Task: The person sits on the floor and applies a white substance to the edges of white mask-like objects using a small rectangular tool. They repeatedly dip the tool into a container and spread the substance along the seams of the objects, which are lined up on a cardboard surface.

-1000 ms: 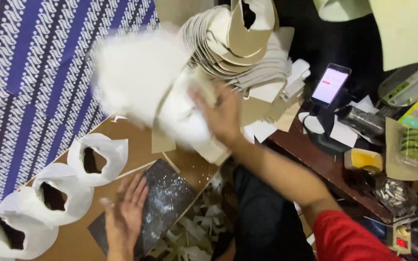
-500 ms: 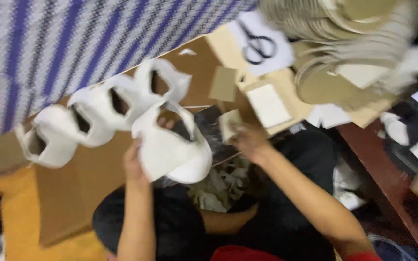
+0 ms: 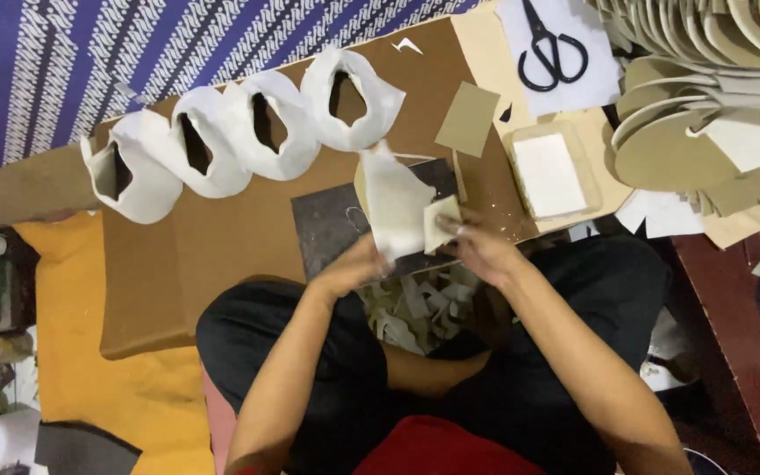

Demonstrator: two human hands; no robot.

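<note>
Now, seen from above, line by line:

Left hand: the left hand (image 3: 351, 268) grips the lower edge of a white shoe upper piece (image 3: 393, 207), fingers closed on it.

Right hand: the right hand (image 3: 478, 251) pinches a small cream-coloured patch (image 3: 442, 220) against the right side of that white piece, fingertips (image 3: 455, 230) clenched on it.

Held piece: the white shoe upper piece stands roughly upright between both hands, over the near edge of a dark cutting mat (image 3: 332, 224).

Work board: a brown cardboard sheet (image 3: 222, 246) carries the mat; it lies across the person's lap and the floor.

Far edge of the board: four finished white shoe uppers (image 3: 230, 132) stand in a row, touching one another, openings facing up.

Right part of the board: a tan cardboard square (image 3: 468, 119) lies just beside the mat; a shallow tray with a white pad (image 3: 549, 163) sits near the right edge.

Far right corner: black scissors (image 3: 549, 48) rest on a white sheet.

Beyond the right edge: a stack of tan insole boards (image 3: 705, 97) is fanned out.

Lap: pale offcuts (image 3: 415, 308) are heaped between the knees.

Behind the board: a blue-and-white patterned cloth (image 3: 90, 53).
</note>
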